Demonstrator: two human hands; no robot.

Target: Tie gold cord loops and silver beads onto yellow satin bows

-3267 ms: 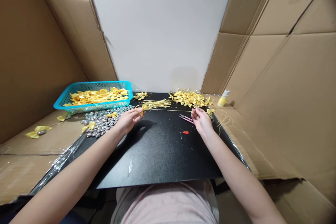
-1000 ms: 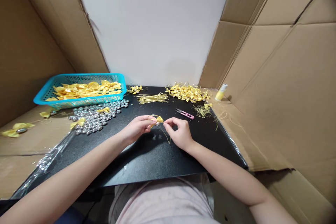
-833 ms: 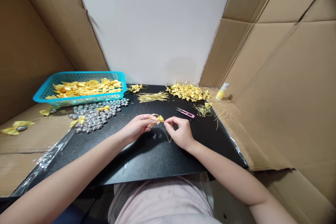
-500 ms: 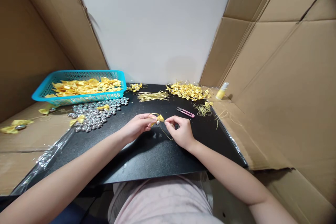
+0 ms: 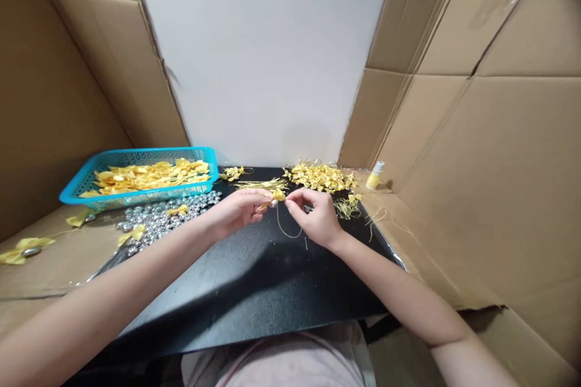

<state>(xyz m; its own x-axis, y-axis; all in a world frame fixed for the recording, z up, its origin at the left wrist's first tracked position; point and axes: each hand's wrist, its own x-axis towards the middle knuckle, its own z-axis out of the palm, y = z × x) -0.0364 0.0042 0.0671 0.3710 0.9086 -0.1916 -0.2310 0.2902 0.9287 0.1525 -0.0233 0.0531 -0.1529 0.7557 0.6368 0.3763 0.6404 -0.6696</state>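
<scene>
My left hand (image 5: 247,208) is closed, pinching a yellow ribbon bow (image 5: 278,194) between thumb and fingers. A small silver bead (image 5: 273,204) shows just beneath the bow. At the bow's right side, the thumb and forefinger of my right hand (image 5: 313,214) pinch together on a thin cord, its gripped part mostly hidden. A loop of this cord (image 5: 284,231) hangs below, between the hands. Both hands are held above the black table (image 5: 254,290). The thread snips behind my right hand are almost wholly covered.
A blue basket (image 5: 136,198) of yellow bows stands at the left, with silver beads (image 5: 154,217) before it. Gold cords (image 5: 261,184) and a pile of beaded bows (image 5: 320,175) lie at the back. Cord scraps (image 5: 347,208) and a small bottle (image 5: 374,175) are at the right. Cardboard walls flank the table.
My view has tilted upward, so the table items appear lower. Both hands have risen relative to the table, now covering the snips and part of the gold cords. The grips look the same.
</scene>
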